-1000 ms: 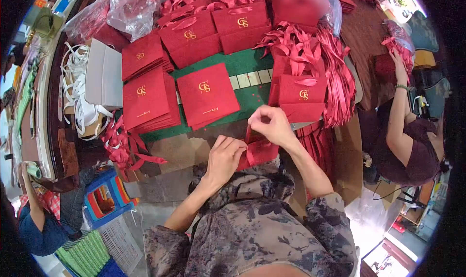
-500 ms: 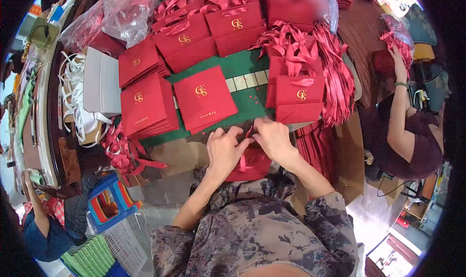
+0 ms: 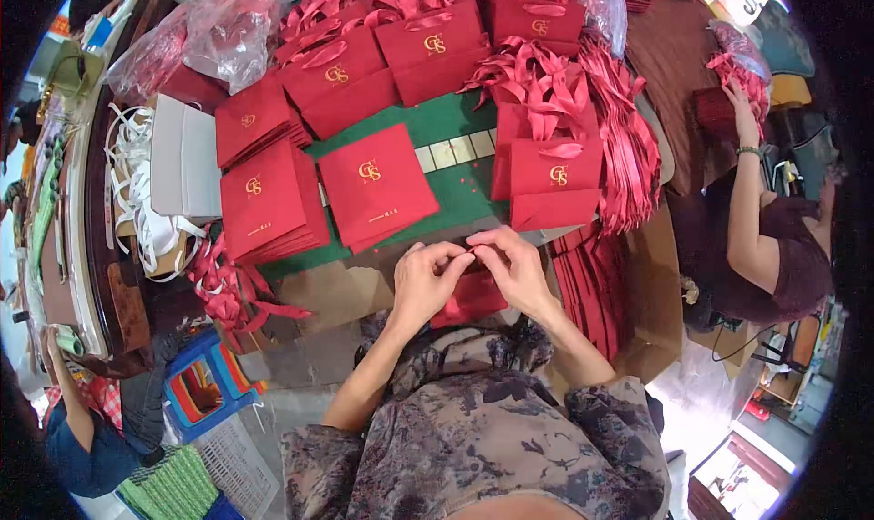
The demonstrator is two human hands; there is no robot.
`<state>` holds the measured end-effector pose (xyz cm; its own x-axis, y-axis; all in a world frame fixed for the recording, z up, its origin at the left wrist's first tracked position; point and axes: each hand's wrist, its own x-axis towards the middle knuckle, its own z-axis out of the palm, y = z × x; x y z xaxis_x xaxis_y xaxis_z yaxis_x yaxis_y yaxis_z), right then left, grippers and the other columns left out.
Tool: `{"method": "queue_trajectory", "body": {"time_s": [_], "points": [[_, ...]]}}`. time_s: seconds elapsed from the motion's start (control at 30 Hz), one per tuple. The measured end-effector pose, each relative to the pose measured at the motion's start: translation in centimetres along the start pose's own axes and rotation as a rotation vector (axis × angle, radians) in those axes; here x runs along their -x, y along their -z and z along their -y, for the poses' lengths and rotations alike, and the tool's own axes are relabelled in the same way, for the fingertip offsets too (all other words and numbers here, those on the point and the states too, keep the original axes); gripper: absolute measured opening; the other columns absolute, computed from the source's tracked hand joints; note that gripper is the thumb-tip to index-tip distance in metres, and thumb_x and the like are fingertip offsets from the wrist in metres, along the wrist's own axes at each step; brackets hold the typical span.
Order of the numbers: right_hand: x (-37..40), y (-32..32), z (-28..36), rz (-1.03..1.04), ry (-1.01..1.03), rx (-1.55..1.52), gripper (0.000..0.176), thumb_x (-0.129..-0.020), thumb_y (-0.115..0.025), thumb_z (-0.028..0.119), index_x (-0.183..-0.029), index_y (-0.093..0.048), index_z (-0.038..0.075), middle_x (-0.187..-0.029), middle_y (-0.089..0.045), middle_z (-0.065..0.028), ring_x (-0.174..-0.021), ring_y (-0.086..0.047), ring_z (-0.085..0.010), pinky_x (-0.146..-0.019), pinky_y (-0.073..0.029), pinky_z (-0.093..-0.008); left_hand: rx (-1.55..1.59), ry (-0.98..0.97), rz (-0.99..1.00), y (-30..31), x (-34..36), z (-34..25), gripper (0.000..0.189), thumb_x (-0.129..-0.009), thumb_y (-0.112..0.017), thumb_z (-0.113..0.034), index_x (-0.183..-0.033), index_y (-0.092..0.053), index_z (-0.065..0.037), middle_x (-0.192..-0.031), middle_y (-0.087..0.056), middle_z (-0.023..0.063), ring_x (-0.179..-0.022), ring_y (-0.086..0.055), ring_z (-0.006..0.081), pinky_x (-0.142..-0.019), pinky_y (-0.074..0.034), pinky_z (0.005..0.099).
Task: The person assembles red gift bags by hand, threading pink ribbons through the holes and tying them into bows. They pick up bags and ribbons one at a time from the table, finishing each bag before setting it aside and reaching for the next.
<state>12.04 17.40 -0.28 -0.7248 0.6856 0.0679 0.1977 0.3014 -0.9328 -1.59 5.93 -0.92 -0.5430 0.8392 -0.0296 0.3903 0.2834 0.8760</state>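
My left hand (image 3: 426, 281) and my right hand (image 3: 513, 270) meet fingertip to fingertip above my lap. Each has thumb and forefinger pinched on a small bit of red ribbon (image 3: 471, 250), most of it hidden by the fingers. Just below them, a red paper bag (image 3: 475, 297) lies against my lap, partly covered by both hands. Beyond my left hand is a stack of flat red bags (image 3: 378, 188) with gold lettering. A red bag with ribbon handles (image 3: 555, 183) stands past my right hand.
More red bags (image 3: 339, 78) line the back of the green mat (image 3: 455, 192). Long red ribbons (image 3: 628, 147) hang at the right, above a cardboard box (image 3: 655, 292) of red bags. A white box (image 3: 184, 160) sits left. Co-workers' arms (image 3: 751, 192) show at both sides.
Both hands have drawn closer together, and their fingertips now meet. The ribbon bit between them shows less. The view has shifted slightly, so the table things appear a little further left.
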Motion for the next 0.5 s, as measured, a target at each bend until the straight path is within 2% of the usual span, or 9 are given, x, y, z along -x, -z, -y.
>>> {"method": "queue_trajectory", "body": {"time_s": [0.1,0.2,0.23,0.27,0.3,0.33,0.4,0.43,0.5], "points": [[-0.2,0.5,0.6,0.103,-0.041,0.067,0.019,-0.097,-0.062,0.008,-0.113,-0.066,0.0,-0.092,-0.066,-0.0104,-0.086,-0.066,-0.0171,-0.076,-0.052,-0.0303,-0.012,0.011,-0.014,0.2,-0.1,-0.4,0.015,-0.083,-0.079,-0.022,-0.088,-0.078,-0.008,-0.057,-0.057,0.0047,-0.057,-0.049,0.0171,-0.055,-0.041,0.0328],[-0.4,0.5,0.8,0.106,-0.049,0.029,0.014,-0.098,-0.061,0.008,-0.107,-0.065,0.0,-0.091,-0.064,-0.0112,-0.08,-0.065,-0.0198,-0.071,-0.051,-0.0303,-0.059,-0.015,0.045,0.4,0.0,-0.6,0.015,-0.083,-0.079,-0.02,-0.092,-0.078,-0.008,-0.071,-0.064,0.0057,-0.065,-0.055,0.0161,-0.058,-0.046,0.032],[-0.5,0.6,0.7,0.078,-0.055,-0.061,0.012,-0.098,-0.06,0.008,-0.106,-0.065,0.0,-0.091,-0.064,-0.0108,-0.08,-0.064,-0.0192,-0.072,-0.051,-0.0297,0.045,-0.066,0.0,0.4,0.0,-0.4,0.018,-0.083,-0.08,-0.019,-0.097,-0.077,-0.008,-0.081,-0.065,0.0062,-0.071,-0.057,0.016,-0.062,-0.048,0.0313],[-0.7,0.6,0.7,0.048,-0.061,-0.151,0.011,-0.098,-0.059,0.007,-0.104,-0.064,-0.001,-0.09,-0.064,-0.0104,-0.079,-0.064,-0.0187,-0.072,-0.051,-0.0291,0.149,-0.117,-0.045,0.4,0.0,-0.3,0.022,-0.082,-0.08,-0.018,-0.102,-0.076,-0.009,-0.09,-0.066,0.0068,-0.077,-0.06,0.0158,-0.065,-0.05,0.0305],[-0.9,0.9,0.5,0.022,-0.09,-0.199,0.009,-0.099,-0.057,0.006,-0.102,-0.063,0.0,-0.088,-0.063,-0.0068,-0.078,-0.062,-0.0149,-0.072,-0.05,-0.0282,0.14,0.007,0.024,1.4,0.2,-1.0,0.044,-0.082,-0.081,-0.017,-0.123,-0.067,-0.009,-0.113,-0.065,0.0071,-0.096,-0.064,0.0155,-0.08,-0.054,0.031],[-1.1,1.4,0.4,0.003,-0.137,-0.235,0.01,-0.101,-0.055,0.007,-0.103,-0.063,0.001,-0.087,-0.062,-0.0027,-0.077,-0.058,-0.01,-0.072,-0.049,-0.0259,0.139,0.002,0.026,2.0,0.4,-0.7,0.044,-0.082,-0.081,-0.017,-0.123,-0.067,-0.009,-0.113,-0.065,0.0071,-0.096,-0.064,0.0155,-0.08,-0.054,0.031],[-1.5,2.7,0.7,-0.044,-0.247,-0.324,0.01,-0.103,-0.053,0.008,-0.106,-0.062,0.003,-0.083,-0.058,0.0021,-0.075,-0.052,-0.0051,-0.068,-0.044,-0.0205,0.327,0.061,0.209,3.0,1.0,0.4,0.067,-0.079,-0.084,-0.015,-0.138,-0.054,-0.004,-0.124,-0.063,0.0091,-0.111,-0.061,0.0161,-0.095,-0.051,0.033],[-1.8,3.0,0.3,-0.057,-0.246,-0.327,0.011,-0.104,-0.053,0.011,-0.106,-0.061,0.004,-0.082,-0.056,0.0031,-0.074,-0.05,-0.0037,-0.066,-0.042,-0.0195,0.45,0.099,0.281,2.7,1.3,1.6,0.079,-0.077,-0.086,-0.013,-0.143,-0.046,0.002,-0.134,-0.059,0.0105,-0.123,-0.055,0.0166,-0.106,-0.045,0.0352],[-2.1,3.1,0.2,-0.052,-0.226,-0.344,0.011,-0.104,-0.053,0.012,-0.105,-0.061,0.004,-0.082,-0.056,0.0036,-0.074,-0.05,-0.0036,-0.066,-0.042,-0.0195,0.494,0.105,0.332,2.7,2.0,1.9,0.077,-0.078,-0.086,-0.014,-0.143,-0.046,0.001,-0.132,-0.062,0.011,-0.121,-0.058,0.0174,-0.104,-0.047,0.0351]]}}
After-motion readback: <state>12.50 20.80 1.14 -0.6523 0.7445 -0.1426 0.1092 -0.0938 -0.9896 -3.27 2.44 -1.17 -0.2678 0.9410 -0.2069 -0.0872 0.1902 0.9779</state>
